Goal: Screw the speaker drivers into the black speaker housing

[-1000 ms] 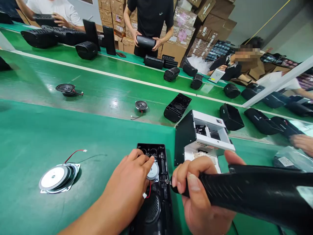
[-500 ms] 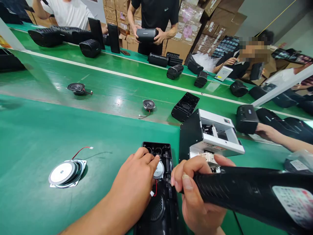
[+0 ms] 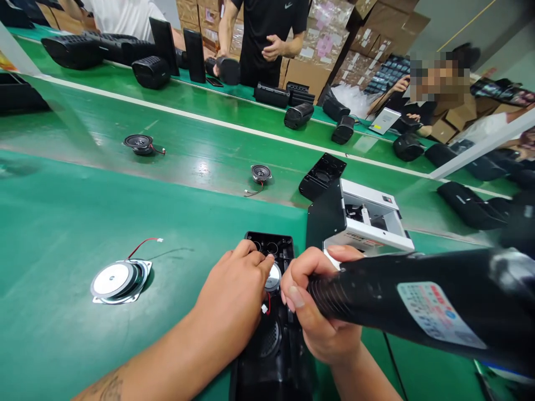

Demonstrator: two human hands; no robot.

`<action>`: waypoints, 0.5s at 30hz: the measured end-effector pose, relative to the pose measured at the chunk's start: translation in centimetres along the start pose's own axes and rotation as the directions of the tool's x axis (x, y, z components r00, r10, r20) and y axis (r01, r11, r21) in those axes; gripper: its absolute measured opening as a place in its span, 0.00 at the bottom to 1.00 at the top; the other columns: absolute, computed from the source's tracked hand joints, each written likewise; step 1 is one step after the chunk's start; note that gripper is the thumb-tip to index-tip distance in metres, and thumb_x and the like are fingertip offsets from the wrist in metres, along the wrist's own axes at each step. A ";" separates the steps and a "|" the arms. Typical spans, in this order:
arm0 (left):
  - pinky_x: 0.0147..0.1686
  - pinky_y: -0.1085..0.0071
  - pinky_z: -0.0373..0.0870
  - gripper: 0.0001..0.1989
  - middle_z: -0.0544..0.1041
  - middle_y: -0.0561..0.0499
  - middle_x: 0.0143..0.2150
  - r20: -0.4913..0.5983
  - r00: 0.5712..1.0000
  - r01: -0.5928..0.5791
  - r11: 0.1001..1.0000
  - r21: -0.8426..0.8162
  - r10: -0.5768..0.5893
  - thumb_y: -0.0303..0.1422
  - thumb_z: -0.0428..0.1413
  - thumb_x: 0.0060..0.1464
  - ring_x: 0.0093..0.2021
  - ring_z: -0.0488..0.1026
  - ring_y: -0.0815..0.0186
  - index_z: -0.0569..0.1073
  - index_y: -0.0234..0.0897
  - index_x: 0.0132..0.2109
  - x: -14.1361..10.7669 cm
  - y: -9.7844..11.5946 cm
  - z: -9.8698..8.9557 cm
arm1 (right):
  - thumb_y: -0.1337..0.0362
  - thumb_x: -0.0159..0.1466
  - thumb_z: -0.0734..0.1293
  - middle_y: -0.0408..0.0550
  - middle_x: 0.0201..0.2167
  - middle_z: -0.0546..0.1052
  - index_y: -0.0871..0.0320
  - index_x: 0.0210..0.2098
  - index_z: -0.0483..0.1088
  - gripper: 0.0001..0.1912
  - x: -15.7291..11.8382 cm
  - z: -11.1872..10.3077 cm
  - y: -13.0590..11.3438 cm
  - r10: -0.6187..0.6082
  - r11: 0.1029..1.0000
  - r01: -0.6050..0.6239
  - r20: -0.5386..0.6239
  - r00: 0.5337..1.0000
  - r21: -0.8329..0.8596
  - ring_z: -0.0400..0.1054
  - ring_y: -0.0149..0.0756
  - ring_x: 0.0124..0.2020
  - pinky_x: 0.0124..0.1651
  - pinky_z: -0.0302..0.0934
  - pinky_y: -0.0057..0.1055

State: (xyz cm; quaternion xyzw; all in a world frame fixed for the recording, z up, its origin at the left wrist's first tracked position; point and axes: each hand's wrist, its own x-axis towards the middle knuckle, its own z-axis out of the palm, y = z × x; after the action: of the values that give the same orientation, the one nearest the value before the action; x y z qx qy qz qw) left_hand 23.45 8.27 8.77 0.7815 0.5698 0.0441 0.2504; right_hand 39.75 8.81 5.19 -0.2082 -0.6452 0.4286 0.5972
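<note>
A long black speaker housing (image 3: 271, 362) lies on the green table in front of me. Inside it sits a round silver driver (image 3: 273, 277) with a red wire and white plug. My left hand (image 3: 236, 284) rests over the driver and the housing's left edge, fingers bent; what its fingertips grip is hidden. Wrapped round the front end of a black electric screwdriver (image 3: 376, 289) is my right hand (image 3: 321, 301), at the housing's right side. The screwdriver's tip is hidden behind my fingers.
A loose speaker driver (image 3: 121, 280) lies at left. Behind the housing stands a black and white machine (image 3: 359, 217). Farther back, small drivers (image 3: 261, 174) and a black housing (image 3: 322, 176) lie on the green line. People stand across it among black speakers (image 3: 151, 72).
My right hand and the screwdriver have shifted left, nearer the driver. Across the line, a person has moved a black speaker leftward, now in one hand. The hand at right has left view.
</note>
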 end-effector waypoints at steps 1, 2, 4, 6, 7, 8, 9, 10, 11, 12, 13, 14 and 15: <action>0.60 0.49 0.76 0.14 0.84 0.43 0.55 -0.002 1.000 -0.004 1.000 -0.002 0.004 0.19 0.59 0.64 0.63 0.71 0.45 0.83 0.36 0.52 0.0 0.0 0.0 | 0.74 0.75 0.69 0.36 0.35 0.69 0.40 0.68 0.62 0.30 0.0 0.0 0.1 0.006 1.000 -0.007 0.005 1.000 0.012 0.65 0.35 0.30 0.31 0.63 0.30; 0.59 0.49 0.77 0.14 0.84 0.43 0.55 -0.002 1.000 -0.008 1.000 -0.004 0.008 0.19 0.59 0.63 0.63 0.71 0.45 0.83 0.37 0.50 0.0 0.0 0.0 | 0.74 0.75 0.69 0.36 0.35 0.69 0.40 0.68 0.62 0.29 -0.1 0.0 0.2 0.011 1.000 -0.011 0.006 1.000 0.023 0.65 0.35 0.30 0.32 0.63 0.30; 0.59 0.49 0.77 0.14 0.84 0.43 0.54 -0.003 1.000 -0.010 1.000 -0.009 0.010 0.18 0.59 0.60 0.62 0.71 0.45 0.82 0.37 0.48 0.0 0.0 -0.1 | 0.73 0.76 0.69 0.36 0.35 0.69 0.40 0.67 0.63 0.28 -0.2 0.0 0.4 0.015 0.999 -0.015 0.004 1.000 0.033 0.65 0.35 0.31 0.32 0.63 0.30; 0.59 0.47 0.77 0.16 0.84 0.41 0.54 -0.008 1.000 -0.011 1.000 -0.015 0.011 0.17 0.58 0.60 0.63 0.71 0.44 0.82 0.35 0.49 0.0 0.0 -0.1 | 0.73 0.77 0.69 0.36 0.35 0.69 0.39 0.67 0.63 0.27 -0.4 -0.1 0.5 0.011 0.999 -0.011 -0.003 1.000 0.031 0.64 0.35 0.30 0.33 0.62 0.31; 0.59 0.46 0.77 0.17 0.84 0.41 0.53 -0.011 1.000 -0.010 1.000 -0.019 0.009 0.17 0.57 0.60 0.63 0.71 0.43 0.83 0.34 0.51 0.0 0.0 -0.1 | 0.72 0.77 0.69 0.36 0.35 0.69 0.39 0.67 0.63 0.27 -0.4 -0.1 0.6 0.009 1.000 -0.009 -0.005 1.000 0.029 0.64 0.35 0.30 0.33 0.62 0.31; 0.60 0.45 0.77 0.18 0.84 0.40 0.54 -0.014 1.000 -0.009 1.000 -0.024 0.009 0.17 0.57 0.60 0.63 0.71 0.42 0.83 0.33 0.54 0.1 0.0 -0.1 | 0.72 0.77 0.69 0.36 0.35 0.69 0.39 0.67 0.63 0.27 -0.5 -0.1 0.7 0.009 1.000 -0.009 -0.009 1.000 0.027 0.65 0.35 0.30 0.33 0.63 0.31; 0.60 0.44 0.76 0.21 0.84 0.39 0.54 -0.015 1.000 -0.007 1.000 -0.030 0.007 0.17 0.57 0.61 0.63 0.71 0.42 0.82 0.31 0.57 0.1 0.0 -0.1 | 0.72 0.77 0.70 0.37 0.35 0.69 0.39 0.67 0.63 0.27 -0.5 0.0 0.7 0.012 1.000 -0.012 -0.014 1.000 0.025 0.66 0.35 0.31 0.34 0.63 0.32; 0.61 0.43 0.76 0.23 0.84 0.39 0.55 -0.016 1.000 -0.005 0.999 -0.037 0.004 0.17 0.57 0.61 0.63 0.71 0.41 0.81 0.30 0.60 0.1 0.0 0.0 | 0.72 0.77 0.70 0.37 0.36 0.69 0.39 0.68 0.63 0.27 -0.6 0.0 0.7 0.015 1.000 -0.015 -0.019 1.000 0.027 0.66 0.36 0.31 0.34 0.63 0.32; 0.62 0.43 0.76 0.24 0.84 0.38 0.55 -0.018 1.000 -0.003 0.999 -0.044 0.002 0.17 0.58 0.61 0.64 0.71 0.41 0.81 0.28 0.63 0.1 0.0 0.1 | 0.72 0.77 0.70 0.37 0.36 0.70 0.40 0.68 0.63 0.27 -0.7 0.0 0.7 0.022 0.999 -0.021 -0.026 0.999 0.035 0.67 0.36 0.32 0.35 0.64 0.33; 0.62 0.42 0.76 0.25 0.84 0.37 0.56 -0.022 1.000 -0.003 0.999 -0.051 0.001 0.18 0.59 0.61 0.64 0.71 0.40 0.80 0.27 0.64 0.1 0.1 0.1 | 0.73 0.78 0.69 0.38 0.36 0.70 0.40 0.68 0.63 0.27 -0.9 0.0 0.6 0.027 0.999 -0.026 -0.031 0.999 0.041 0.68 0.36 0.33 0.35 0.64 0.33; 0.63 0.42 0.76 0.25 0.84 0.36 0.57 -0.028 1.000 -0.005 0.998 -0.059 0.004 0.19 0.60 0.61 0.64 0.71 0.39 0.80 0.27 0.64 0.1 0.1 0.2 | 0.73 0.78 0.69 0.38 0.37 0.70 0.40 0.68 0.63 0.27 -1.1 -0.1 0.5 0.032 0.999 -0.030 -0.032 0.999 0.040 0.68 0.36 0.33 0.36 0.64 0.34; 0.64 0.42 0.76 0.24 0.84 0.35 0.57 -0.035 0.999 -0.012 0.998 -0.068 0.010 0.21 0.62 0.61 0.64 0.71 0.39 0.80 0.26 0.64 0.0 0.1 0.1 | 0.73 0.79 0.69 0.38 0.37 0.71 0.40 0.68 0.63 0.26 -1.3 -0.2 0.4 0.037 0.999 -0.036 -0.035 0.999 0.029 0.69 0.37 0.33 0.36 0.65 0.34; 0.64 0.42 0.76 0.23 0.84 0.36 0.58 -0.043 0.999 -0.026 0.997 -0.078 0.023 0.23 0.64 0.61 0.64 0.72 0.39 0.81 0.27 0.63 -0.2 0.1 0.0 | 0.72 0.79 0.69 0.38 0.36 0.71 0.41 0.67 0.64 0.25 -1.6 -0.5 0.3 0.043 0.999 -0.043 -0.041 0.998 0.011 0.69 0.37 0.33 0.37 0.65 0.35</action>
State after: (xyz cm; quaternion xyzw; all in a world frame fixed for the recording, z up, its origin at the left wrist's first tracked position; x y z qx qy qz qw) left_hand 23.43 8.07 8.86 0.7770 0.5630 0.0860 0.2683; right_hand 40.50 7.87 3.99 -0.2279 -0.6258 0.4403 0.6022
